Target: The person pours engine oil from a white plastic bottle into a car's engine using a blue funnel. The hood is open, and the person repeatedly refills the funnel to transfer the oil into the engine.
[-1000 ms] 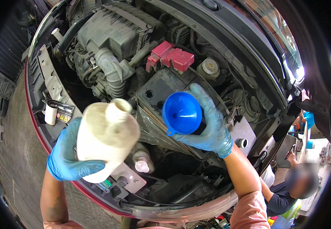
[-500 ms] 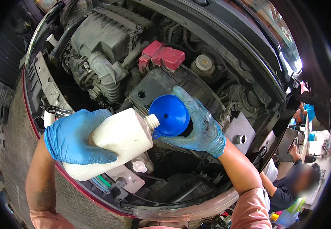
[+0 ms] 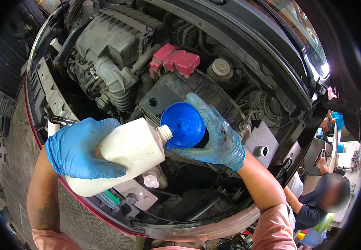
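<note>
Wrapped round a white plastic bottle [image 3: 132, 146], my left hand [image 3: 78, 148], in a blue glove, holds it tilted. The bottle's threaded neck points right, at the rim of a blue funnel [image 3: 183, 118]. A glossy ripple of clear liquid shows in the funnel bowl. My right hand [image 3: 222, 141], in a smudged blue glove, grips the funnel from its right side, thumb and fingers around it. The funnel's spout and what lies under it are hidden. Below the bottle, a small white translucent cap [image 3: 151, 181] stands open on a filler neck.
A car's engine bay surrounds my hands, with an air filter housing [image 3: 109, 35], a red battery terminal cover [image 3: 175, 59] and a fluid reservoir [image 3: 220, 68]. The front bumper edge [image 3: 105, 218] curves near me. A co-worker [image 3: 313, 204] is at the right.
Liquid now glistens in the funnel, where the bowl looked dry before. Hands, bottle and funnel hold nearly the same places.
</note>
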Motion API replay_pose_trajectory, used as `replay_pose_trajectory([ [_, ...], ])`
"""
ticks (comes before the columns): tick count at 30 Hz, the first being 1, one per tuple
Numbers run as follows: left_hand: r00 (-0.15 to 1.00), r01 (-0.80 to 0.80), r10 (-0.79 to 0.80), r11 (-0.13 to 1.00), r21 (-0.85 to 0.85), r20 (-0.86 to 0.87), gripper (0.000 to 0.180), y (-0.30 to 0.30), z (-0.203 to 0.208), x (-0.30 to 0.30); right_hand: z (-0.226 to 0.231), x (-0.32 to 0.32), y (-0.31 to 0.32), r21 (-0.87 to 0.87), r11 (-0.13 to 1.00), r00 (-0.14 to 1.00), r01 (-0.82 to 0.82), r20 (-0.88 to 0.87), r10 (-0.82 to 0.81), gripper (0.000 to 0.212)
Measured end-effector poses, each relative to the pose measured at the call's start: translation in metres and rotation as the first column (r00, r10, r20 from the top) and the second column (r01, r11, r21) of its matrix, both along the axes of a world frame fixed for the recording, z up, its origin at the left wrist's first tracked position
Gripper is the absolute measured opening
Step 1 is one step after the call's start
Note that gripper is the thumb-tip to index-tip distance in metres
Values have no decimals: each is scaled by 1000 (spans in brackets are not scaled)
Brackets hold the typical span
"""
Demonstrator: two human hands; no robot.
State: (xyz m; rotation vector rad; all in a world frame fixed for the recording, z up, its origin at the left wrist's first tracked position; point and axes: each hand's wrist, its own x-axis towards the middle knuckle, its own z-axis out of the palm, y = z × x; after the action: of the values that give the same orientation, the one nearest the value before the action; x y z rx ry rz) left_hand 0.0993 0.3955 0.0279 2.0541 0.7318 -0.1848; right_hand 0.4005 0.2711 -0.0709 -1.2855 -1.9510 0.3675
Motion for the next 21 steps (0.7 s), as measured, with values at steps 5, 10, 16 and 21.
replay_pose_trajectory([
  [5,978,-76,69,997,28,197,68,-8,-13,-2,2,-1,-2,-120,992,994,30,-97,-41,110],
  [10,966,-201,216,973,-116,144,78,-17,-16,-14,-1,11,-3,-214,974,990,74,-104,-98,113],
  [16,760,-445,546,833,-329,353,93,-41,-40,-39,-8,14,2,-413,906,758,-90,-619,-206,118],
  [21,502,-639,758,650,-412,417,112,-61,-50,-76,-1,15,3,-411,906,629,-102,-732,-261,118],
])
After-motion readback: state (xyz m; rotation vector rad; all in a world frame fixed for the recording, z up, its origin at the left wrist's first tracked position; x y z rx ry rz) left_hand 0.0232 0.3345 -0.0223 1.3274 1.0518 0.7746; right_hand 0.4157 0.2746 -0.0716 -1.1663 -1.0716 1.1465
